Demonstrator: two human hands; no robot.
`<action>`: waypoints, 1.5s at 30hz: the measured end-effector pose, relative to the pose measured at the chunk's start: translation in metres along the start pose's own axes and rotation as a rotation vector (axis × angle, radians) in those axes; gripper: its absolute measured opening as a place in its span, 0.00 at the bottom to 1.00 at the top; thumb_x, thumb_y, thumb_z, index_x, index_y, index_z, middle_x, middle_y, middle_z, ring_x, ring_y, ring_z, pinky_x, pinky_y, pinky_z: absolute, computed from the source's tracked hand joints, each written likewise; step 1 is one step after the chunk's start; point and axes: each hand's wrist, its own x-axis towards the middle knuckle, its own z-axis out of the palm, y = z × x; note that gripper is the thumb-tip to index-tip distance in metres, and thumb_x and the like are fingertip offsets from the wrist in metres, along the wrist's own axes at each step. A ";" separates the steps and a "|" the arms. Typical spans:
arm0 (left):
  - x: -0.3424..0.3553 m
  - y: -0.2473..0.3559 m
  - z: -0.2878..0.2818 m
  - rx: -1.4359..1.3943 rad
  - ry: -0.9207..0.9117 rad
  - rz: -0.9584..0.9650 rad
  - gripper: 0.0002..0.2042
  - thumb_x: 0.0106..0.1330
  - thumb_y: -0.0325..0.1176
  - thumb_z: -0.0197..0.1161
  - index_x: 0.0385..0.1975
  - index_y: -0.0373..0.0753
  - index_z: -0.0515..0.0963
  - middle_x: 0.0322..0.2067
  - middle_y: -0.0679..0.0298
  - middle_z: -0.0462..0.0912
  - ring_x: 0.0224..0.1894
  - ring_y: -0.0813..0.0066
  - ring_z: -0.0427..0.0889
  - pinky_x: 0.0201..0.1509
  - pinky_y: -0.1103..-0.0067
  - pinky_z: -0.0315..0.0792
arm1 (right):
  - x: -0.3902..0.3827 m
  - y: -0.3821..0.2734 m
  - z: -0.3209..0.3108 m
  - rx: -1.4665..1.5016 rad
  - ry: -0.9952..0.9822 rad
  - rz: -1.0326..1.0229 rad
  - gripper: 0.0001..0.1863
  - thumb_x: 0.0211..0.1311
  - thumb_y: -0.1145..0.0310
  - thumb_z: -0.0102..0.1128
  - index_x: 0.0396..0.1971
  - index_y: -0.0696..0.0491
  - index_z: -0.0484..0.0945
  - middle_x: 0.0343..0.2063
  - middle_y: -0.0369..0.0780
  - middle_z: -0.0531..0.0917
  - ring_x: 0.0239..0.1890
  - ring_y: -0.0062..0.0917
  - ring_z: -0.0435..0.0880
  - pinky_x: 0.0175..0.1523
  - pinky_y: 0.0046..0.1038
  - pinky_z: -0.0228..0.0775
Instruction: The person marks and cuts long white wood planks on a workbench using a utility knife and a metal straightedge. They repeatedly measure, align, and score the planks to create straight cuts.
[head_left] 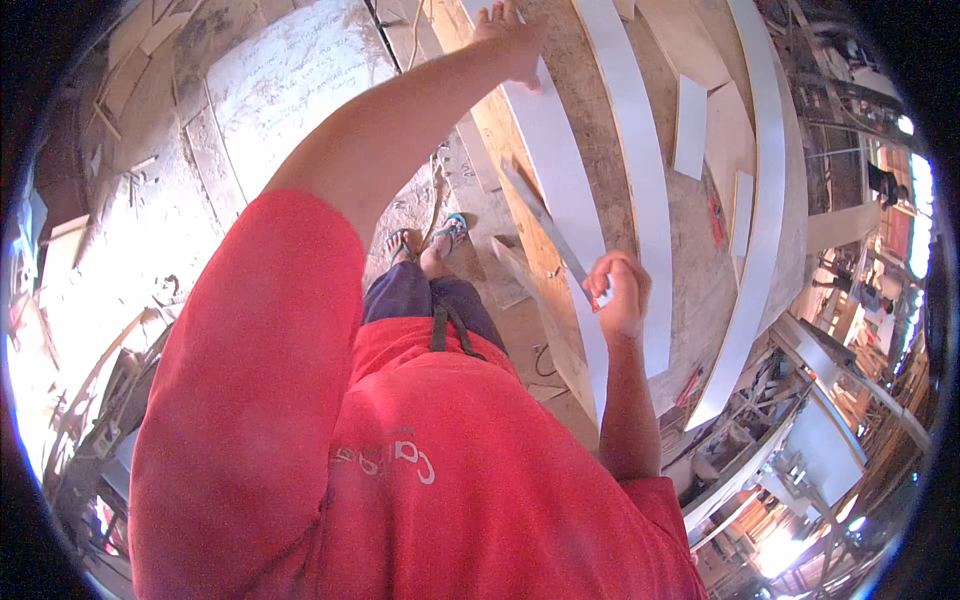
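Note:
My right hand (618, 292) is closed around the pale handle of a handsaw. Its long grey blade (545, 220) slants away to the upper left, along the near edge of a white board (560, 165); whether the teeth touch the board, I cannot tell. Farther up, my left hand (508, 45) rests on the same long board with thumb and fingers spread, holding no tool. Under the board's near edge shows a raw wooden plank (520, 190).
More long white strips (640, 150) lie beside the board on a brown worktable (690, 270). A short white piece (690, 128) and a red-handled tool (716, 220) are there too. Sheets and offcuts cover the left floor; wood stacks and people stand far right.

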 end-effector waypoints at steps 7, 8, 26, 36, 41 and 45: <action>-0.104 0.130 0.025 -0.153 -0.111 0.108 0.67 0.39 0.63 0.84 0.79 0.36 0.54 0.78 0.30 0.39 0.81 0.33 0.40 0.82 0.47 0.41 | 0.011 -0.018 0.001 -0.188 0.001 -0.006 0.16 0.74 0.61 0.46 0.25 0.54 0.70 0.19 0.33 0.69 0.22 0.19 0.67 0.32 0.28 0.68; -0.114 0.136 0.027 -0.119 -0.119 0.092 0.68 0.37 0.65 0.84 0.78 0.37 0.55 0.78 0.30 0.40 0.81 0.33 0.40 0.82 0.48 0.41 | 0.014 -0.018 0.002 -0.173 -0.004 -0.001 0.16 0.74 0.62 0.46 0.25 0.54 0.70 0.19 0.33 0.69 0.22 0.18 0.67 0.32 0.27 0.68; -0.121 0.142 0.034 -0.019 -0.083 0.060 0.71 0.26 0.70 0.83 0.80 0.52 0.58 0.79 0.34 0.41 0.82 0.35 0.39 0.83 0.51 0.40 | 0.011 0.001 0.009 0.010 -0.166 -0.020 0.13 0.74 0.66 0.44 0.26 0.52 0.69 0.18 0.32 0.66 0.20 0.16 0.63 0.28 0.25 0.62; -0.121 0.144 0.033 -0.056 -0.115 0.053 0.71 0.29 0.67 0.86 0.80 0.54 0.55 0.80 0.37 0.39 0.82 0.37 0.36 0.83 0.52 0.39 | -0.012 0.012 -0.016 -0.240 -0.175 -0.106 0.20 0.77 0.61 0.43 0.22 0.52 0.68 0.19 0.31 0.66 0.22 0.17 0.64 0.29 0.26 0.61; -0.120 0.144 0.034 -0.002 -0.118 0.055 0.72 0.26 0.71 0.84 0.80 0.55 0.56 0.80 0.37 0.40 0.82 0.36 0.38 0.83 0.51 0.40 | -0.023 0.009 -0.023 -0.189 -0.039 -0.098 0.20 0.76 0.61 0.41 0.21 0.52 0.67 0.17 0.33 0.67 0.20 0.19 0.66 0.31 0.27 0.65; -0.120 0.144 0.035 0.003 -0.115 0.052 0.72 0.26 0.71 0.83 0.80 0.55 0.56 0.80 0.36 0.40 0.82 0.36 0.38 0.83 0.51 0.39 | -0.025 0.015 -0.024 -0.234 -0.096 -0.131 0.20 0.76 0.62 0.42 0.20 0.52 0.68 0.17 0.32 0.67 0.19 0.18 0.66 0.30 0.26 0.65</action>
